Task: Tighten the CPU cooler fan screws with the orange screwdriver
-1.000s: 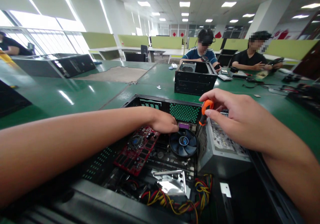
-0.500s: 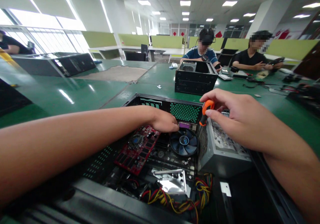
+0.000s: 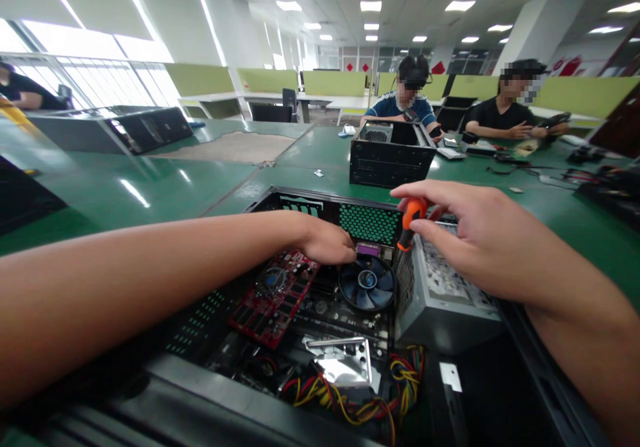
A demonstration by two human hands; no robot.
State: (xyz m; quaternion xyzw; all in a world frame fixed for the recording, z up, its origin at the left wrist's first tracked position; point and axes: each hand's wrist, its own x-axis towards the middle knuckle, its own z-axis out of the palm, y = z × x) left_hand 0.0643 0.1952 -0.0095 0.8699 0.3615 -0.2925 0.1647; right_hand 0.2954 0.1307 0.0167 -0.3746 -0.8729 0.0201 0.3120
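My right hand grips the orange and black handle of a screwdriver between thumb and fingers. The tool points down into the open computer case, beside the silver power supply; its tip cannot be made out. My left hand reaches into the case with curled fingers, right beside the round black cooling fan. Its fingertips are hidden, so whatever they hold or touch does not show. Below the left wrist lies a red graphics card. A purple port connector shows behind the fan.
Bundled coloured cables and a shiny metal bracket lie in the near part of the case. Another black computer case stands across the green table. Two people sit on the far side, and another case lies at left.
The index finger of my right hand has stretched slightly to the left over the screwdriver handle, which has shifted a little. My left hand stays almost still.
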